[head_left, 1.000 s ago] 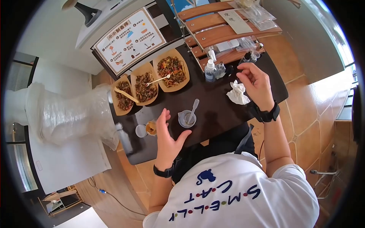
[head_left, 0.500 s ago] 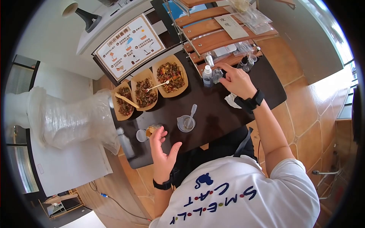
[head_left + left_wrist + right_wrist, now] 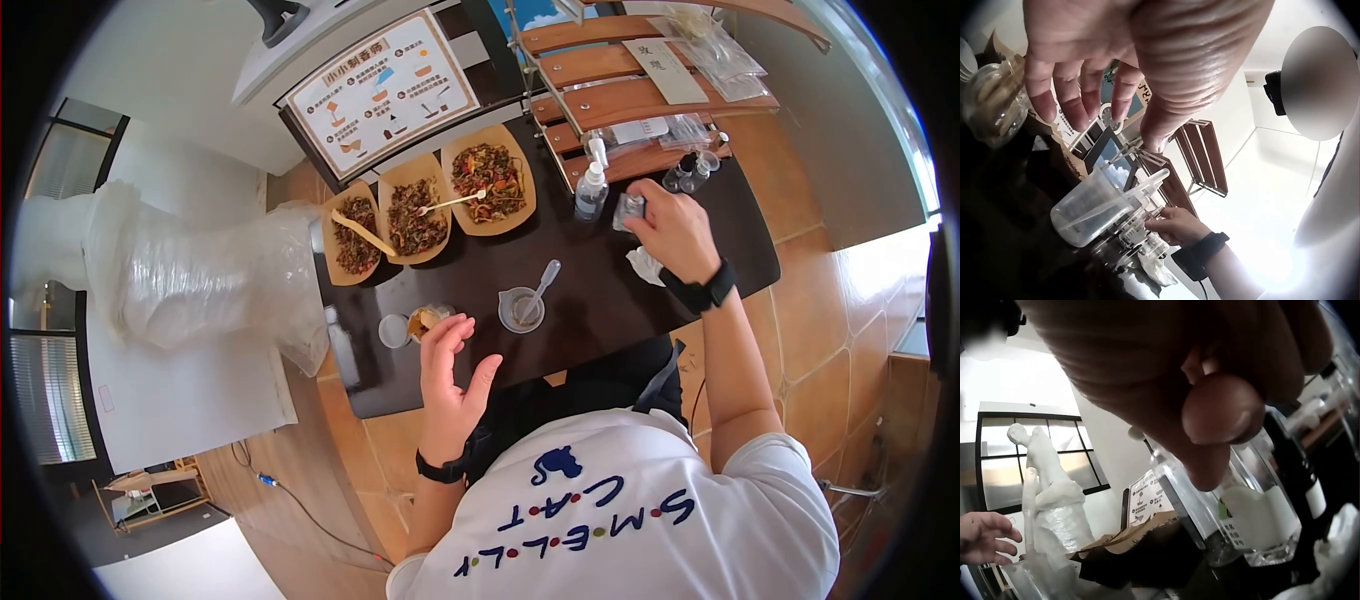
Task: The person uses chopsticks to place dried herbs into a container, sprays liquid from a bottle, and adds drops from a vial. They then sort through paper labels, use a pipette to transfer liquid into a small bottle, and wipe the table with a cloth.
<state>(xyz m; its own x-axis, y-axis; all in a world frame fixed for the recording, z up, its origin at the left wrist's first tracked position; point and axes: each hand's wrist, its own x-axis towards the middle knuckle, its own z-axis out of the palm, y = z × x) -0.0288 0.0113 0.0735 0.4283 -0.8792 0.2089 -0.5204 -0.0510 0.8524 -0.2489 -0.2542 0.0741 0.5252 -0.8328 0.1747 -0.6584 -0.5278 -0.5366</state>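
My right hand [image 3: 676,236] has its thumb and fingers curled at the top of a small clear glass bottle [image 3: 627,212]. A white label with a green mark shows on this glass in the right wrist view, and the bottle's top is hidden by the fingers. Over the near edge of the table, my left hand [image 3: 450,380] hovers with fingers spread and nothing in it. Close to its fingertips is a clear jar [image 3: 424,322] of tan powder. Between the two hands stands a plastic measuring cup [image 3: 514,322], a dropper [image 3: 543,283] leaning in it.
A spray bottle [image 3: 590,196] stands left of the glass bottle, crumpled tissue [image 3: 645,266] below it. A dark bottle [image 3: 683,168] is farther right. Three paper trays [image 3: 531,195] of dried plant bits line the back left. A slatted wooden rack [image 3: 570,107] borders the far edge.
My right hand has moved from above the tissue to the glass bottle and now holds its top. My left hand has stayed near the jar, fingers still loose.
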